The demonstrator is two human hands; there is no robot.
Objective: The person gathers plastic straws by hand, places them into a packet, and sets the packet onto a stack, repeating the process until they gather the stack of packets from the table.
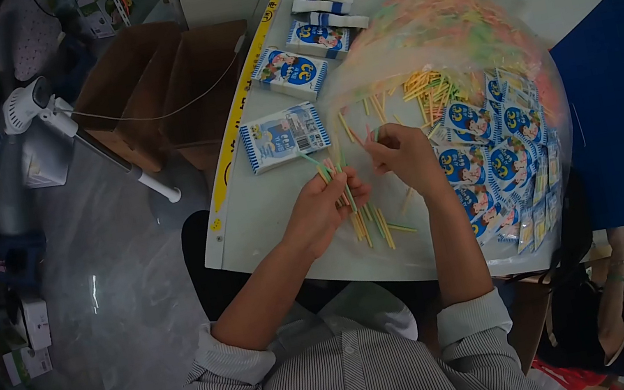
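Note:
My left hand (pixel 324 208) is closed round a small bunch of thin coloured straws (pixel 341 181), green, pink and yellow, their ends sticking out above and below the fingers. Close by to the right, my right hand (pixel 403 152) has thumb and fingers pinched on a pink and green straw (pixel 370 137); how many it holds is hard to see. Several loose yellow and green straws (pixel 374 227) lie on the table just below my hands. Left of them sits a sealed blue and white packet (pixel 285 137), lying flat.
A large clear bag (pixel 450 29) full of coloured straws spills yellow ones (pixel 432 94) onto the white table (pixel 266 220). Many small blue packets (pixel 482 165) are heaped at right. Further packets (pixel 291 73) and striped rolls (pixel 324 5) lie behind. Cardboard boxes (pixel 134 84), a fan (pixel 29 103) and a person (pixel 617 316) are nearby.

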